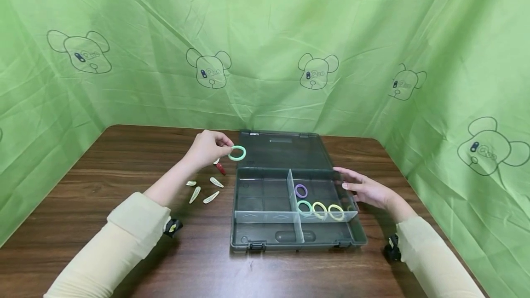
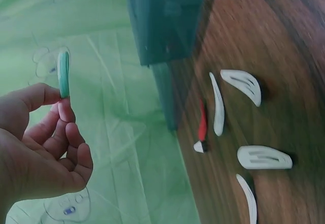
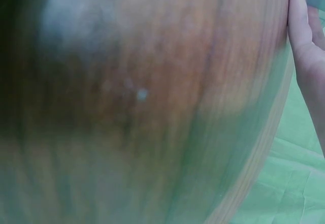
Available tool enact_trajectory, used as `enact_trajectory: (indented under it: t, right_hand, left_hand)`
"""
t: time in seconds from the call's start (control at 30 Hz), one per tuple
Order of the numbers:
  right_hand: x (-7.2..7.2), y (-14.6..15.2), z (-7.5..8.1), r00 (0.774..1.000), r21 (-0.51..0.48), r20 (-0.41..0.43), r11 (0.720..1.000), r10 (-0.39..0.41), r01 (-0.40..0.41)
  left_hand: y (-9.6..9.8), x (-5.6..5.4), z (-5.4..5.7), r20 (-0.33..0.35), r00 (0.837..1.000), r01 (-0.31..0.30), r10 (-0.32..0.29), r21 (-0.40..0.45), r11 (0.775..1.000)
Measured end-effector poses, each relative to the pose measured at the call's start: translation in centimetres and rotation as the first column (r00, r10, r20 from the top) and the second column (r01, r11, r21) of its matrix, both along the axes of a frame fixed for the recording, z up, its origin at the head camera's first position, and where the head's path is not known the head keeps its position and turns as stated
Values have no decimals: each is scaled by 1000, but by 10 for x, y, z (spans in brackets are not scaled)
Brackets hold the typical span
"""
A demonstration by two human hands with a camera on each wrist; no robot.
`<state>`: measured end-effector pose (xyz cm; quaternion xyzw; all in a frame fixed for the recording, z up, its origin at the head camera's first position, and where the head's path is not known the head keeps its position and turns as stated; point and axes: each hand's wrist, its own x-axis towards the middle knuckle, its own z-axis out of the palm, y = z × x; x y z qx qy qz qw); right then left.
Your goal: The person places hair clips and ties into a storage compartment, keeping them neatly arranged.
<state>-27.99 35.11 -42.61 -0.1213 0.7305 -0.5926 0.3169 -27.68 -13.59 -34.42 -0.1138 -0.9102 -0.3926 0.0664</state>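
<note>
presently, the left hand (image 1: pixel 209 148) pinches a green ring (image 1: pixel 237 159) between its fingers; pale clips (image 1: pixel 195 195) lie below them; the right hand (image 1: pixel 367 192), fingers loosely extended, is beside the box (image 1: pixel 256 192).

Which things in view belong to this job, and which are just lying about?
Likely in the job: mint green ring in the left hand; purple ring; second mint green ring; two pale yellow rings; translucent grey plastic box.

Lying about, role unclear: four cream teardrop-shaped clips; slim red piece.
</note>
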Motion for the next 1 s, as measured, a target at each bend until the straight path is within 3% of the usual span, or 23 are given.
enact_trajectory:
  t: [0.4, 0.73, 1.0]
  right_hand:
    - [1, 2, -1, 1000, -14, 6, 1000, 4, -4]
    - [1, 0, 1, 1000, -17, 1, 1000, 7, -7]
    - [1, -1, 1, 1000, -13, -5, 1000, 9, -9]
  left_hand:
    - [44, 14, 14, -18, 995, 96, -96, 47, 994]
    - [84, 12, 20, -21, 984, 177, -176, 71, 982]
    - [119, 9, 26, -19, 961, 278, -278, 63, 958]
